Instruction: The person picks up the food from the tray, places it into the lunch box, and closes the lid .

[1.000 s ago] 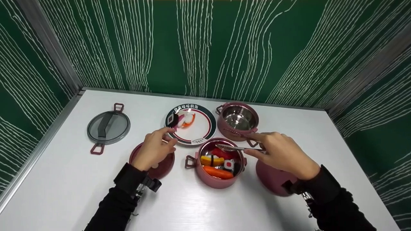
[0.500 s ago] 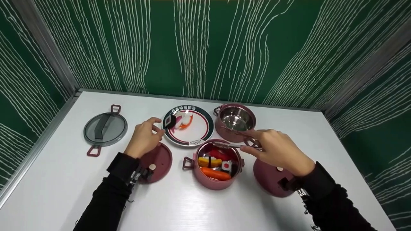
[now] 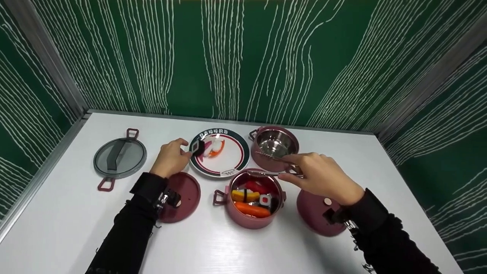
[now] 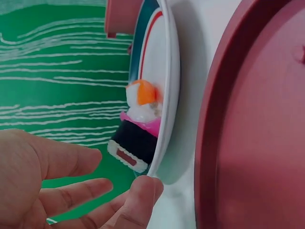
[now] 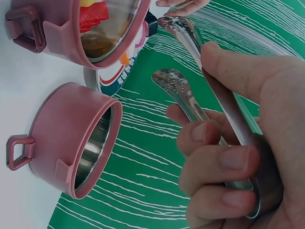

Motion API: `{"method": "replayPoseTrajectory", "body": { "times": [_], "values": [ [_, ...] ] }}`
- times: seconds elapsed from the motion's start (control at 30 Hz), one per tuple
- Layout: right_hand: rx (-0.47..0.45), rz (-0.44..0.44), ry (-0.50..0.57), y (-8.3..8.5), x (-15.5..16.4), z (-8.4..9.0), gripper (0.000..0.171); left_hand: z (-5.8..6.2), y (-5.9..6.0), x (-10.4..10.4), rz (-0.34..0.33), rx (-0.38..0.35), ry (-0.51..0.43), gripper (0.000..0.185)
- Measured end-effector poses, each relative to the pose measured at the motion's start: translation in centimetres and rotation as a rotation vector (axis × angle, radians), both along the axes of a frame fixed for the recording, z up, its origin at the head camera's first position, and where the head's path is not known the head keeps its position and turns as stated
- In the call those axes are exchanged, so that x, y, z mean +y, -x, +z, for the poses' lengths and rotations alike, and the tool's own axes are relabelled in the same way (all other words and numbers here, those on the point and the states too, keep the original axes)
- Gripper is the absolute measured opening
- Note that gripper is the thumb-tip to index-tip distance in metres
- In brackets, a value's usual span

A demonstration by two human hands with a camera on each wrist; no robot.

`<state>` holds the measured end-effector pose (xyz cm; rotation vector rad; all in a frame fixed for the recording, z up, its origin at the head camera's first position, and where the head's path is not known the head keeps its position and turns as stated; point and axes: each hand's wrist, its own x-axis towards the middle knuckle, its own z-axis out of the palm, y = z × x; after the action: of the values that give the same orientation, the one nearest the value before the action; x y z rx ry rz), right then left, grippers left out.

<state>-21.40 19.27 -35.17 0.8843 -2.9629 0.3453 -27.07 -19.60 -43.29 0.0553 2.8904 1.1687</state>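
Observation:
My left hand (image 3: 184,150) lies at the left rim of the round plate (image 3: 232,154), its fingers loosely spread. In the left wrist view a fingertip (image 4: 145,186) touches the plate (image 4: 164,71) just below a black toy sushi piece (image 4: 136,143), which rests on the plate ungripped. My right hand (image 3: 287,169) grips metal tongs (image 3: 266,173), whose tips hover over the far rim of the pink pot (image 3: 249,219) filled with toy food. The right wrist view shows the tongs (image 5: 183,93) slightly parted with nothing between them.
An empty pink pot (image 3: 262,164) with a steel lining stands behind the tongs. Pink lids lie at the front left (image 3: 186,194) and the front right (image 3: 314,213). A grey glass lid (image 3: 120,158) lies far left. Green walls close three sides.
My left hand has drawn left off the pink lid and now sits at the plate's left rim. The right hand with the tongs has stayed over the food pot.

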Motion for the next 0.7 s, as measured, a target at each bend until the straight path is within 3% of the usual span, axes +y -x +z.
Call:
{"method": "replayPoseTrajectory", "body": {
  "times": [0.33,0.53,0.7],
  "values": [
    [-0.027,-0.003,-0.027,2.2,-1.8,1.0,0.046,-1.0,1.3,0.0,-0.018,-0.088,-0.048,0.059],
    [0.037,-0.001,-0.081,4.1,-3.7,1.0,0.045,-1.7,1.4,0.4,0.008,-0.171,-0.128,0.067],
    [0.061,-0.029,-0.142,5.9,-5.5,0.3,0.044,-2.2,1.4,0.7,0.045,-0.142,-0.101,0.065]
  ]
}}
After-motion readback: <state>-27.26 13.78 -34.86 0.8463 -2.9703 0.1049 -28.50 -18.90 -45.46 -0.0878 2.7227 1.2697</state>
